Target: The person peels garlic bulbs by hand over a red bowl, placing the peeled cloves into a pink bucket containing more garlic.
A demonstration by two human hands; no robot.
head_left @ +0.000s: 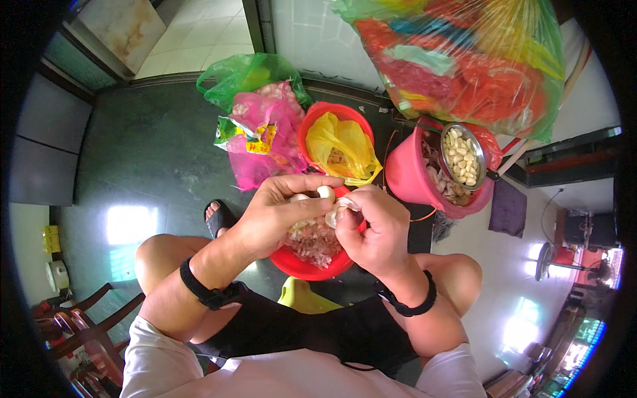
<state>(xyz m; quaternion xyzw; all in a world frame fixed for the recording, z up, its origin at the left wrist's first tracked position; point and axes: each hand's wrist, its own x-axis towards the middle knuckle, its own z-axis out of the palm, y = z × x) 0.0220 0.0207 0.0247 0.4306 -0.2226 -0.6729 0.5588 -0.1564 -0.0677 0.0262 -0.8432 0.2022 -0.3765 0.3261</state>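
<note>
My left hand (275, 209) is closed in a pinch around a pale peeled garlic clove (325, 192), and another pale clove shows partly against its palm. My right hand (379, 229), thumb bent against the forefinger, grips whitish garlic skin (340, 212); whether a clove is inside it cannot be made out. The fingertips of both hands nearly meet. Below them, between my knees, a red basin (298, 268) holds a heap of loose garlic skins (315, 245). My hands hide its far part.
Ahead stands a red tub (310, 114) lined with a yellow bag (325, 139). Left of it lie a pink mesh bag (259, 159) and a green bag (249, 73). At right, a steel bowl of peeled cloves (461, 159) rests on a pink bucket (405, 166), below a large stuffed plastic bag (464, 73).
</note>
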